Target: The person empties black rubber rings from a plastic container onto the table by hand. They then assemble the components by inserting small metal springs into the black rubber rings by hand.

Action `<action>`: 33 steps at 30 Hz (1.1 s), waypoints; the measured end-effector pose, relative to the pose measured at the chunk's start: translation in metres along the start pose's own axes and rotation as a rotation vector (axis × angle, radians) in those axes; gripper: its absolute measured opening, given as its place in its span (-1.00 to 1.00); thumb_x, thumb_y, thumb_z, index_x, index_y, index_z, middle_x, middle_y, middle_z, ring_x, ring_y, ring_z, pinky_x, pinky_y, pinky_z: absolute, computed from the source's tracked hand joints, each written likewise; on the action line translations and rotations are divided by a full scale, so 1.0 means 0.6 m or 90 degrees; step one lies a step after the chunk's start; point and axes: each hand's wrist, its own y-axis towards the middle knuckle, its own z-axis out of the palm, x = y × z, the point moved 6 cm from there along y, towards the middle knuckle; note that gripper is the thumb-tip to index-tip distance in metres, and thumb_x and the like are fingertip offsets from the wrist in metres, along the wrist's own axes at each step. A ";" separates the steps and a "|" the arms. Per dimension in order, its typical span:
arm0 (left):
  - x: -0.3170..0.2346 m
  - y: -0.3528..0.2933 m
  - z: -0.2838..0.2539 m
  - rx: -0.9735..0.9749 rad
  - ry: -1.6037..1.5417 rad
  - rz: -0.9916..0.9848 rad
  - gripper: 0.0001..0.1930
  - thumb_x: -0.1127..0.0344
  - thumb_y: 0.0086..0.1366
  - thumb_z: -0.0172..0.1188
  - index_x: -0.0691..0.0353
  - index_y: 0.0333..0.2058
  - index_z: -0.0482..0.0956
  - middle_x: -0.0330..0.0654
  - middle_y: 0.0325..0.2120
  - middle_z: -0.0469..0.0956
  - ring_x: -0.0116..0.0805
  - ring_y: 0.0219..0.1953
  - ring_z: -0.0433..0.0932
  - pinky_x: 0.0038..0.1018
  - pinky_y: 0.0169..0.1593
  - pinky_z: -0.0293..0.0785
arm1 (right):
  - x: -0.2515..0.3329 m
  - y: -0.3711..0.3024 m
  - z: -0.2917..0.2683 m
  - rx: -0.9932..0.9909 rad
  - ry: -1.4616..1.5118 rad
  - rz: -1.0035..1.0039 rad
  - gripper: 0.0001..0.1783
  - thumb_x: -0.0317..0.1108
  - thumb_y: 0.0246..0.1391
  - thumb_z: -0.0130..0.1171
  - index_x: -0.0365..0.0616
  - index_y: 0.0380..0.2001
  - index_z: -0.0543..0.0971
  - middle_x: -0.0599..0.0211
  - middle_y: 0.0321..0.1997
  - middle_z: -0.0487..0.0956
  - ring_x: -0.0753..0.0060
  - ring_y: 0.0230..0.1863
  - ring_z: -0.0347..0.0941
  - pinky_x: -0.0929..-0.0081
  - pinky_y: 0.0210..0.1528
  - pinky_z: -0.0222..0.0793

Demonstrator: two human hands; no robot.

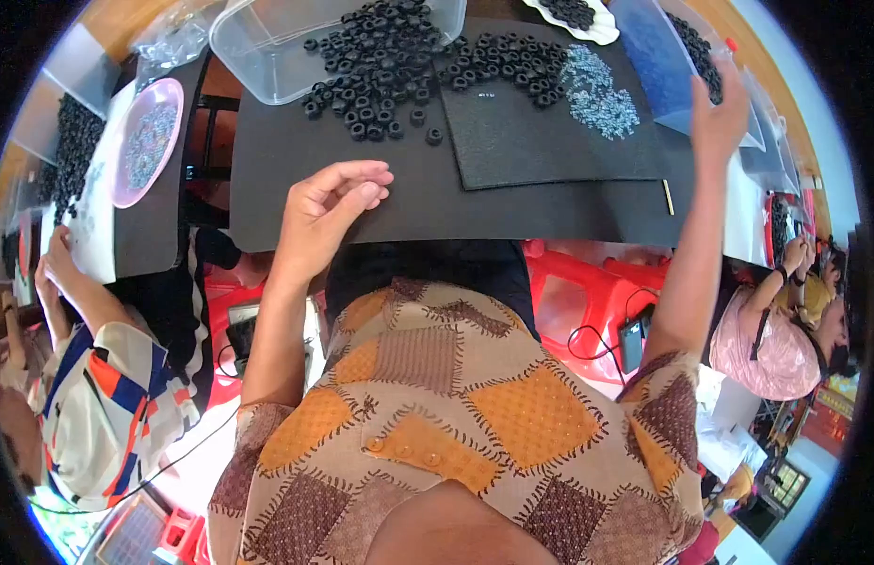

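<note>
My left hand (331, 200) hovers over the near part of the dark table, its fingers loosely bent and the thumb a little apart; I see nothing held in it. Scattered black ring-shaped beads (366, 89) lie just beyond it. On the right, my right hand (720, 108) is raised at the near side of a blue plastic bin (649, 56), thumb and fingers spread apart with nothing visible between them. More black beads (693, 52) lie in that bin. Between the hands, a black mat (522, 146) carries black beads and a pile of small clear bluish beads (602, 99).
A clear plastic tub (253, 56) stands at the back, black beads spilling out of it. A white dish (602, 26) of black beads is at the far edge. A short yellowish stick (669, 197) lies beside the mat. Left, a pink-rimmed tray (126, 193) stands near another person's hands (58, 259).
</note>
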 end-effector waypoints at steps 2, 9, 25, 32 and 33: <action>-0.008 -0.010 0.011 -0.042 0.091 0.055 -0.77 0.41 0.35 0.20 0.22 -0.04 0.64 -0.13 -0.17 0.67 -0.44 -0.16 0.62 -0.54 -0.07 0.51 | 0.057 -0.021 0.029 0.013 0.091 -0.010 -0.79 -0.45 0.06 0.24 -0.10 -0.18 0.65 0.25 -0.06 0.62 0.13 0.00 0.52 0.24 0.13 0.38; -0.042 0.006 0.005 -0.045 0.372 0.107 -0.86 0.41 0.36 0.16 0.36 -0.26 0.64 -0.22 -0.45 0.61 -0.56 -0.42 0.52 -0.59 -0.32 0.44 | 0.296 -0.124 0.074 0.108 0.413 0.074 -0.79 -0.55 0.00 0.32 -0.14 -0.25 0.64 0.22 -0.36 0.61 0.20 -0.39 0.58 0.36 -0.36 0.50; -0.077 -0.032 -0.089 -0.316 0.903 0.312 -0.61 0.21 0.32 0.22 0.14 0.09 0.53 -0.07 0.11 0.46 -0.05 0.17 0.37 -0.22 0.25 0.26 | 0.278 -0.255 0.006 0.098 0.532 0.196 -0.89 -0.55 0.01 0.33 -0.22 -0.34 0.65 0.31 -0.55 0.50 0.52 -0.60 0.36 0.56 -0.54 0.23; -0.061 -0.024 -0.094 -0.286 0.949 0.270 -0.58 0.13 0.34 0.19 0.13 0.12 0.50 -0.08 0.14 0.44 -0.04 0.20 0.35 -0.23 0.27 0.24 | 0.278 -0.263 0.003 -0.016 0.433 0.177 -0.91 -0.46 -0.03 0.36 -0.13 -0.40 0.65 0.28 -0.53 0.55 0.24 -0.55 0.51 0.40 -0.49 0.39; -0.059 -0.021 -0.098 -0.286 0.947 0.250 -0.59 0.13 0.35 0.18 0.13 0.11 0.50 -0.08 0.13 0.44 -0.05 0.20 0.36 -0.24 0.28 0.24 | 0.276 -0.265 0.002 -0.021 0.435 0.181 -0.91 -0.46 -0.03 0.36 -0.13 -0.40 0.65 0.28 -0.53 0.55 0.24 -0.55 0.51 0.40 -0.49 0.39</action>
